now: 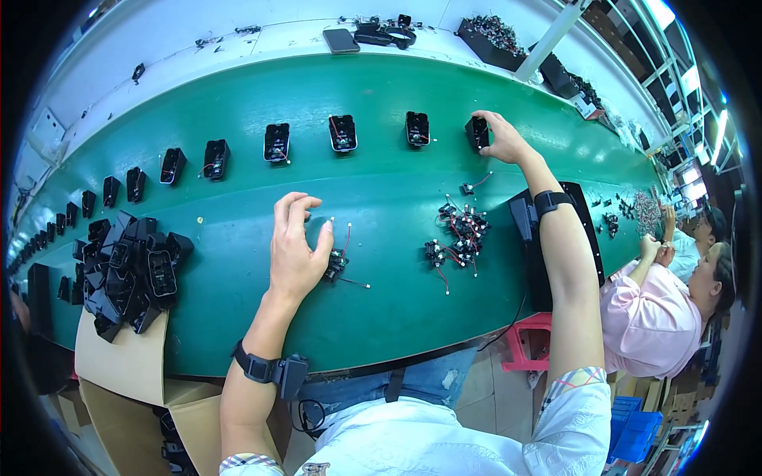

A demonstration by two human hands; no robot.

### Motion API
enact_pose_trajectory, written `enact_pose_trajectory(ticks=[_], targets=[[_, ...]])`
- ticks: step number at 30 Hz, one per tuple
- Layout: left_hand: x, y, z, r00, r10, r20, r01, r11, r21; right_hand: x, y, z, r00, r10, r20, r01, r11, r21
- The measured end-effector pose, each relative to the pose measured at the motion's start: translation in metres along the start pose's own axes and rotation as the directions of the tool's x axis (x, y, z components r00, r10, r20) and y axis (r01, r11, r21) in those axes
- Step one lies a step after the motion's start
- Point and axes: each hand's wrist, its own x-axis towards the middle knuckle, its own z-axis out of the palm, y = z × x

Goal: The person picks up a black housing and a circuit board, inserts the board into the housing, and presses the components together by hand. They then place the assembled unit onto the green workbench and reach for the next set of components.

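Note:
At the far right of the row, my right hand [506, 140] grips a black plastic housing [478, 133] between thumb and fingers. My left hand [297, 252] hovers over the green table with its fingers bent and apart, and nothing shows in it. Beside its thumb lie a few small black parts with wire leads [336, 265]. A larger heap of such wired parts [462, 232] sits between my arms, with a single wired part [468, 189] just beyond it. More black housings stand in a long curved row, among them one [343, 133] with a red wire.
On the left, a pile of black housings [127, 270] rests by an open cardboard box [119, 361]. A black bin [540, 262] stands under my right forearm. Along the back runs a white ledge [262, 51] with a dark phone-like slab [340, 41]. Two people work at right, one in a pink top [651, 325].

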Motion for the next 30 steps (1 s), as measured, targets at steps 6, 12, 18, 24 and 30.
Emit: enact_pose_trajectory(ticks=[6, 12, 18, 24, 30], targets=[[0.000, 0.003, 0.002, 0.999, -0.031, 0.022, 0.032, 0.999, -0.022, 0.005, -0.022, 0.005, 0.999, -0.025, 0.030, 0.025, 0.999, -0.020], [0.001, 0.002, 0.000, 1.000, -0.007, 0.018, 0.007, 1.000, -0.011, 0.017, -0.032, 0.003, 0.998, -0.019, 0.055, 0.023, 0.997, -0.075], [0.000, 0.002, -0.001, 1.000, -0.008, 0.029, 0.008, 1.000, -0.002, 0.018, -0.033, 0.004, 0.997, -0.008, 0.071, 0.020, 0.986, -0.168], [-0.002, 0.000, -0.002, 1.000, -0.006, 0.020, 0.006, 1.000, -0.010, 0.013, -0.036, 0.005, 0.999, -0.003, 0.032, 0.011, 0.963, -0.268], [-0.001, 0.000, -0.001, 1.000, 0.011, 0.002, -0.011, 0.999, -0.031, 0.009, -0.041, 0.001, 0.998, 0.045, 0.033, -0.032, 0.949, -0.313]])
